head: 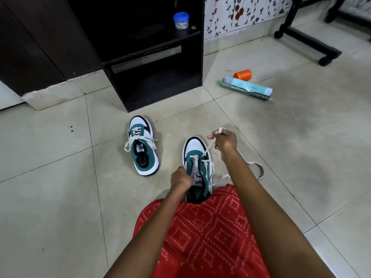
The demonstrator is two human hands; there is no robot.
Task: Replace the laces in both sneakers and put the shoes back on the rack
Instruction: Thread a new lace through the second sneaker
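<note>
Two green, white and black sneakers stand on the tiled floor, toes pointing away from me. The left sneaker [143, 145] is laced, its white lace ends lying loose to both sides. The right sneaker [197, 167] sits just in front of my red-patterned lap. My left hand [180, 178] grips its left eyelet flap by the tongue. My right hand [223, 140] pinches the white lace [208, 147] and holds it taut above the toe; the slack of the lace [258, 169] loops on the floor to the right.
A black open rack [152, 57] stands ahead, a blue-lidded jar [181, 20] on its upper shelf. To the right on the floor lie an orange thread spool [243, 74] and a teal bottle [248, 88]. A wheeled chair base [309, 40] stands at the far right.
</note>
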